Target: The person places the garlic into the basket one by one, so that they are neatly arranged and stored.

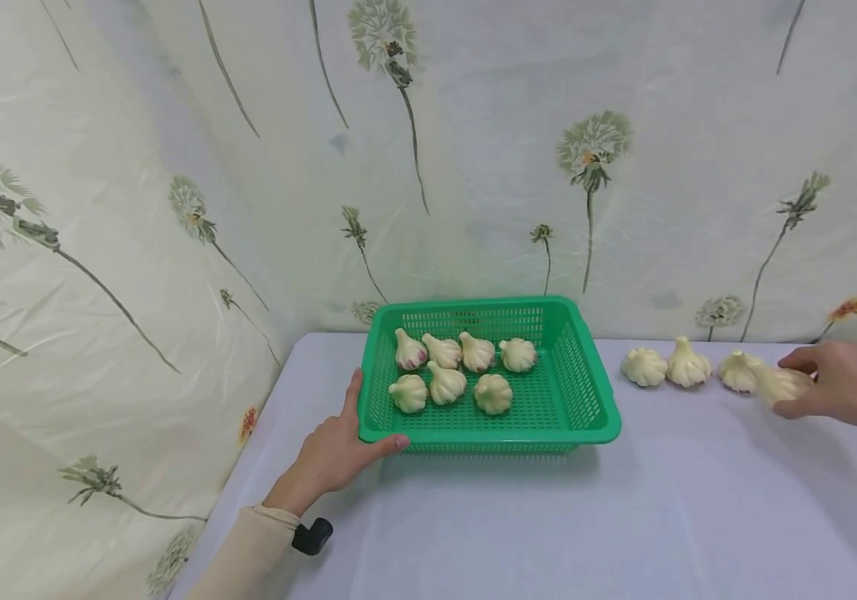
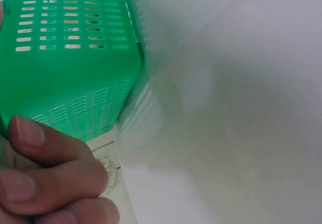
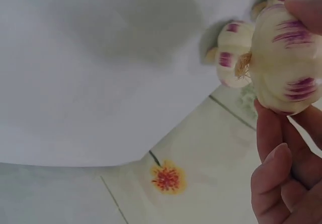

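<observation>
My right hand [image 1: 849, 387] pinches a garlic bulb [image 1: 783, 387] between thumb and fingers, out over the right side of the tabletop [image 1: 518, 533]. From the right wrist, purple streaks show on the bulb's pale skin, with my thumb across one side and fingertips against the other. In the head view it overlaps the rightmost of three loose bulbs [image 1: 689, 367]; I cannot tell whether the two touch. Those three lie in a row near the back edge, the left two just beside each other, the third a little apart.

My left hand [image 1: 334, 454] is at the near left corner of the green basket [image 1: 484, 436], thumb and forefinger spread around it, the thumb reaching over the near rim and the forefinger along the left side. From the left wrist, other fingers bend loosely beside the slotted wall. Seven bulbs [image 1: 447, 383] sit in the basket, four along the back and three in front, mostly toward the left; bare mesh shows at the right.

A pale sleeve [image 1: 248, 550] covers my left forearm, with a black device [image 1: 312, 536] at the wrist. Behind the tabletop hangs a cloth [image 1: 473, 167] printed with dandelions.
</observation>
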The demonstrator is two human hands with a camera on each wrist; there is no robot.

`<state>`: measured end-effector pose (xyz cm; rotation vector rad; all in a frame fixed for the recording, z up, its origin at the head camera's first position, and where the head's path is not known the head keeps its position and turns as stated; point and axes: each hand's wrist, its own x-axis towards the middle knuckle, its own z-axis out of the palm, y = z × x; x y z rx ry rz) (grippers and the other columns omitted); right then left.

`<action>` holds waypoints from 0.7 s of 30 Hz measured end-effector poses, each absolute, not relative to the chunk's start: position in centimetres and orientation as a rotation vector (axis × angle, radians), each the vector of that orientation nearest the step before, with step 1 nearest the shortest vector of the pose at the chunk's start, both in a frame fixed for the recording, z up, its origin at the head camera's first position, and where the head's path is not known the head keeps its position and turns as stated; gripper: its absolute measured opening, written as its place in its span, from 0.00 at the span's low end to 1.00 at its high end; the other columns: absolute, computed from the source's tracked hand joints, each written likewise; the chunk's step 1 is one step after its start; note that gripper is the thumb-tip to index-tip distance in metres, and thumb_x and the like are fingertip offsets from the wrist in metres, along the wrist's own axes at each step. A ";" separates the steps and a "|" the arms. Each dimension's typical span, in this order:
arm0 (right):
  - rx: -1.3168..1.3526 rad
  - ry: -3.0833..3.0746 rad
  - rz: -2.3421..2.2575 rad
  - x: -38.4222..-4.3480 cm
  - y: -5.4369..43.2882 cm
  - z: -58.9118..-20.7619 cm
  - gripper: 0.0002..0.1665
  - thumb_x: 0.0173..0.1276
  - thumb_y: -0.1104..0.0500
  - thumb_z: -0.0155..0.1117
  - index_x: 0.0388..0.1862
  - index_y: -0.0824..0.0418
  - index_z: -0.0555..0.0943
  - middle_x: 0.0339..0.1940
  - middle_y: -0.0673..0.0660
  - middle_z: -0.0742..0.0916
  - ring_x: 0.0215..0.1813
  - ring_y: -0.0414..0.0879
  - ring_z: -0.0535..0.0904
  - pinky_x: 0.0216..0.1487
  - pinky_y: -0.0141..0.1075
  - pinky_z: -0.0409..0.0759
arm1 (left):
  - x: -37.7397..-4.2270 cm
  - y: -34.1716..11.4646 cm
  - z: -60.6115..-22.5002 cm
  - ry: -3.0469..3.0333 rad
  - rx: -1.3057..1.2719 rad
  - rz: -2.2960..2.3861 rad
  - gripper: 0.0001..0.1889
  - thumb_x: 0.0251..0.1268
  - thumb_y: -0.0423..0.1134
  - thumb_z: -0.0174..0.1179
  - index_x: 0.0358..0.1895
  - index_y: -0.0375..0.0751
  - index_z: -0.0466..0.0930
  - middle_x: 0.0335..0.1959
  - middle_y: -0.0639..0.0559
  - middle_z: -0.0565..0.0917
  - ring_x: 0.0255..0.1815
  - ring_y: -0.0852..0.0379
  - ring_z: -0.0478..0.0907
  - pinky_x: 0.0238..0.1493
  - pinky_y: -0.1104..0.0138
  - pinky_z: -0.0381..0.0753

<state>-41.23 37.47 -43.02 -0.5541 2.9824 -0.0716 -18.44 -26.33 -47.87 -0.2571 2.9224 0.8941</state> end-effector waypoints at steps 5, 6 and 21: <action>-0.599 3.019 -0.072 -40.9 36.0 -41.8 0.62 0.42 0.25 0.84 0.52 0.78 0.84 0.40 0.69 0.90 0.32 0.52 0.81 0.30 0.47 0.79 | -18.4 -26.3 -47.9 2.921 -0.259 0.896 0.71 0.55 0.81 0.64 0.88 0.57 0.25 0.21 0.46 0.79 0.24 0.51 0.79 0.26 0.60 0.73; -0.609 3.025 -0.079 -40.8 35.7 -41.6 0.60 0.43 0.25 0.84 0.52 0.77 0.85 0.40 0.70 0.90 0.31 0.51 0.81 0.29 0.46 0.79 | -18.4 -26.3 -47.9 2.919 -0.261 0.896 0.71 0.55 0.81 0.64 0.88 0.57 0.25 0.22 0.46 0.79 0.24 0.51 0.79 0.26 0.60 0.73; -0.693 3.069 -0.179 -40.6 30.6 -39.4 0.51 0.43 0.25 0.85 0.50 0.65 0.91 0.35 0.54 0.91 0.33 0.47 0.79 0.29 0.40 0.73 | -18.4 -26.2 -47.7 2.917 -0.267 0.888 0.71 0.55 0.82 0.64 0.88 0.58 0.25 0.22 0.46 0.80 0.25 0.51 0.79 0.26 0.60 0.74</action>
